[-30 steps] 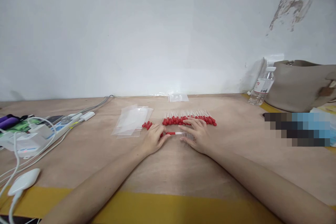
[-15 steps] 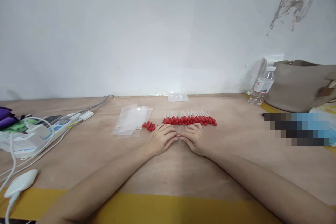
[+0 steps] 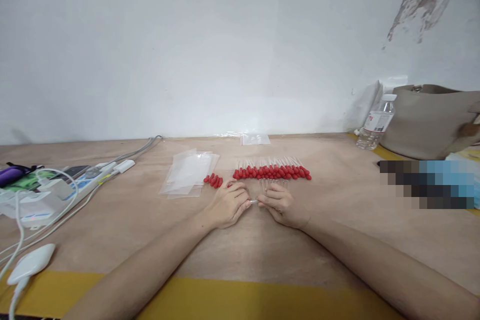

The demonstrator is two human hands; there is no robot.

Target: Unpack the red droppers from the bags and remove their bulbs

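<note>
A thin clear tube [image 3: 254, 201] bridges the fingertips of both hands, low over the table. My left hand [image 3: 229, 205] is closed on its left end; whether a red bulb is inside those fingers is hidden. Pinching the right end is my right hand [image 3: 278, 204]. Several loose clear tubes [image 3: 263, 185] lie around and partly under the right hand. Just beyond the hands runs a row of droppers with red rubber bulbs [image 3: 272, 172], their clear stems pointing away from me. Several loose red bulbs [image 3: 213, 180] sit left of my left hand.
Flat clear plastic bags [image 3: 187, 172] lie at the left, and another small bag [image 3: 255, 139] is by the wall. A power strip [image 3: 80, 182] with chargers and cables occupies the far left. On the right stand a water bottle [image 3: 377, 122] and a beige bag [image 3: 423, 125].
Both hands have come slightly closer to me, and the clear tube between them shows more plainly. More loose tubes are visible beyond the right hand.
</note>
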